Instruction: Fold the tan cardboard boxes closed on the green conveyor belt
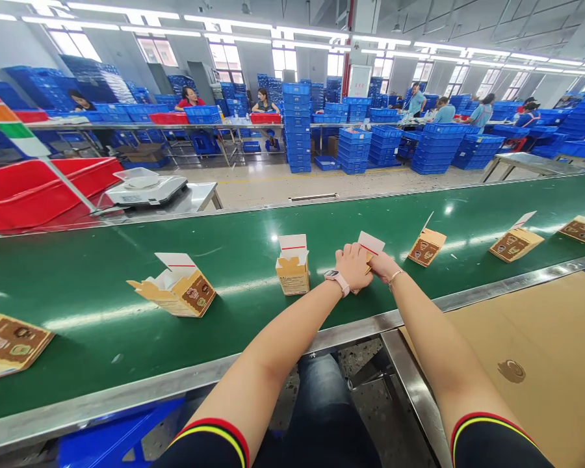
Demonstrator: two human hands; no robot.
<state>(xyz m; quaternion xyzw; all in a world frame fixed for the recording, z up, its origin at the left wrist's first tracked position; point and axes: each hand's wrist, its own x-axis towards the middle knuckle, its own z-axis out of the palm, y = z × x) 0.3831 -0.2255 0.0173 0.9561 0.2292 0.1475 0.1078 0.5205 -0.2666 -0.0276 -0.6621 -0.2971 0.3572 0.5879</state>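
Pinching a small kraft carton (367,261) between left hand (353,266) and right hand (383,265), clamped together over the green conveyor belt (102,364), upright kraft carton (292,274) nearby at 9 o'clock.

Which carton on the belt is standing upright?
The carton just beside the left hand, standing on end with its top flaps open. The other loose cartons on the belt lie on their sides or flat.
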